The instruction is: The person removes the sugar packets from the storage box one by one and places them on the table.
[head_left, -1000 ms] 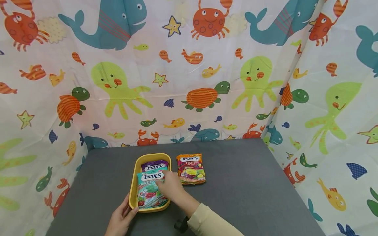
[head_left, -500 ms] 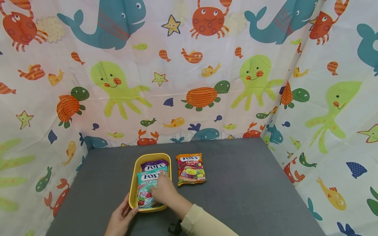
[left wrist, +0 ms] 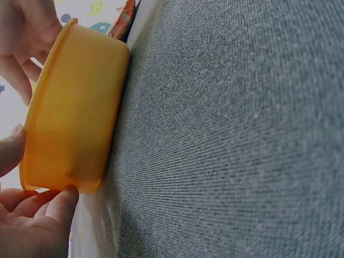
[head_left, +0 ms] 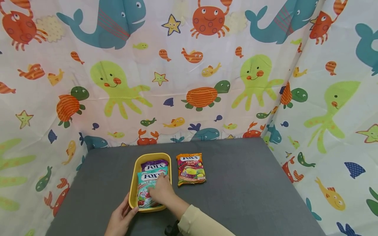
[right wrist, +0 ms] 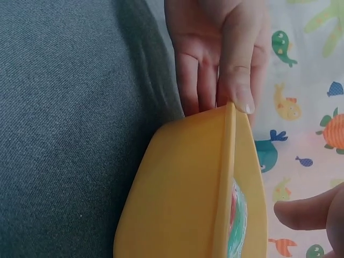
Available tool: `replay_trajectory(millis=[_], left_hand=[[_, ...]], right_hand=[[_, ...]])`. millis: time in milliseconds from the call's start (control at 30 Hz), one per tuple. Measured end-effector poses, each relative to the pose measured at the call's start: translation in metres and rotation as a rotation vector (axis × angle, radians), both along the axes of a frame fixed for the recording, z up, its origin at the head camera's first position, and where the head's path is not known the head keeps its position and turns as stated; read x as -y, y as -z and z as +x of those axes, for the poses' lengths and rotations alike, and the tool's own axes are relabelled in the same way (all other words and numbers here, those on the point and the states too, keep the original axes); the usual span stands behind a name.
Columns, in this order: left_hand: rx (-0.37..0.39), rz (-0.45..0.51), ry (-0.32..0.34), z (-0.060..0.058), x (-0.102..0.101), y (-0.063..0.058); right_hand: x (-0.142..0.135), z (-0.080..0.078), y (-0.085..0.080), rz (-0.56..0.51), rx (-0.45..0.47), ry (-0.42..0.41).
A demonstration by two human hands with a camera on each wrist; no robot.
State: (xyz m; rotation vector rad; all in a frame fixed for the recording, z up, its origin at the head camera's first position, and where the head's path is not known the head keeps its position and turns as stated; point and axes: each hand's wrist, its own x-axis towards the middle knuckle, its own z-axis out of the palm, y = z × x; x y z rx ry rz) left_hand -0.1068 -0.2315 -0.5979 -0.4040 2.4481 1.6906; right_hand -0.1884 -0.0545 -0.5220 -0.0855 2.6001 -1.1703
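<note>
A yellow plastic container [head_left: 134,188] stands on the grey cloth. My left hand [head_left: 120,218] grips its near left corner, thumb on the rim and fingers against the outer wall [left wrist: 80,113]. Inside lie a teal Fox's candy bag [head_left: 144,187] and, partly covered behind it, a purple Fox's candy bag [head_left: 147,165]. Over the teal bag, my right hand [head_left: 163,192] reaches in from the right with its fingers near or on the bag; contact is hard to tell. Its thumb [right wrist: 306,212] is extended beside the container in the right wrist view.
An orange and purple Fox's fruit candy bag [head_left: 190,168] lies just right of the container. Grey cloth [head_left: 236,183] covers the table. A sea-animal curtain [head_left: 177,72] hangs behind and along both sides. Something small and black [head_left: 172,229] is at the right wrist.
My right hand has shifted slightly left and down over the teal bag, away from the orange bag. The left hand and the container have stayed in place.
</note>
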Motion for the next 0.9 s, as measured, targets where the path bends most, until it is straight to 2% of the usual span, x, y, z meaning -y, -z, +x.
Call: replay_trajectory(millis=[400,733,900], left_hand=[[-0.015,0.004,0.003,0.001,0.001,0.001],[0.023,0.027,-0.012,-0.001,0.000,0.000],[0.017,0.031,-0.001,-0.001,0.001,0.001]], right_hand=[[-0.009,0.000,-0.002,-0.118,-0.003,0.073],[-0.014,-0.006,0.004,-0.144,0.018,0.089],[-0.017,-0.009,0.004,-0.177,0.026,0.083]])
